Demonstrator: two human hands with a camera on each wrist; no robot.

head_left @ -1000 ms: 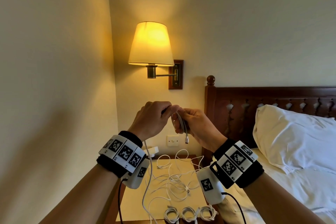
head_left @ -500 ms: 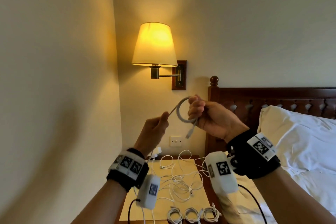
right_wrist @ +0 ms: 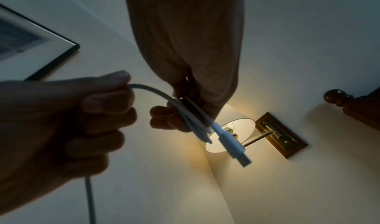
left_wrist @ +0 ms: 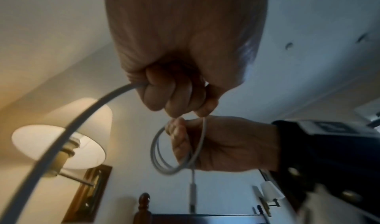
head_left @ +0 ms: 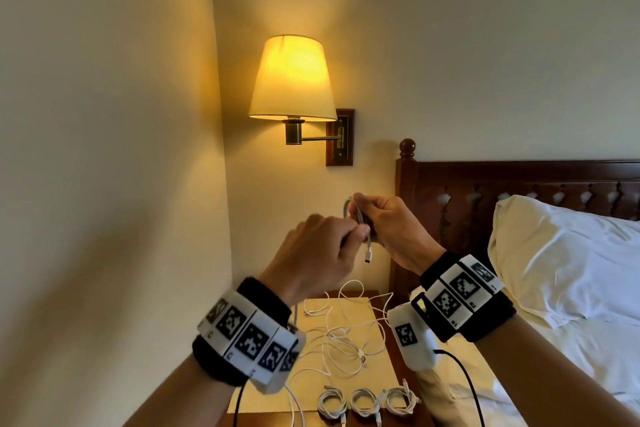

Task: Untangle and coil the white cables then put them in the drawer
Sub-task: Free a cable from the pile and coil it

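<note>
Above the table (head_left: 381, 362): both hands raised.
Right hand (head_left: 391, 229): grip pinching small coil of white cable (left_wrist: 176, 148), plug dangling.
Left hand (head_left: 317, 253): fist closed around its tail.
Loose cables (head_left: 341, 340): apparently tangled below.

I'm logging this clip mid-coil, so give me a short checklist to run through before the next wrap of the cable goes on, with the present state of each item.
1. Right hand holds the coil firmly: ok, fingers pinch the stacked loops.
2. Left hand controls the feeding strand: ok, it grips the cable right beside the coil.
3. Connector hangs free below the hands: ok.
4. Trailing length is free of the tangled cables on the nightstand: cannot tell, it drops behind the left wrist.
5. Finished coils lie clear at the nightstand's front edge: ok, three in a row.
6. Drawer open and ready: cannot tell, not in view.
</note>
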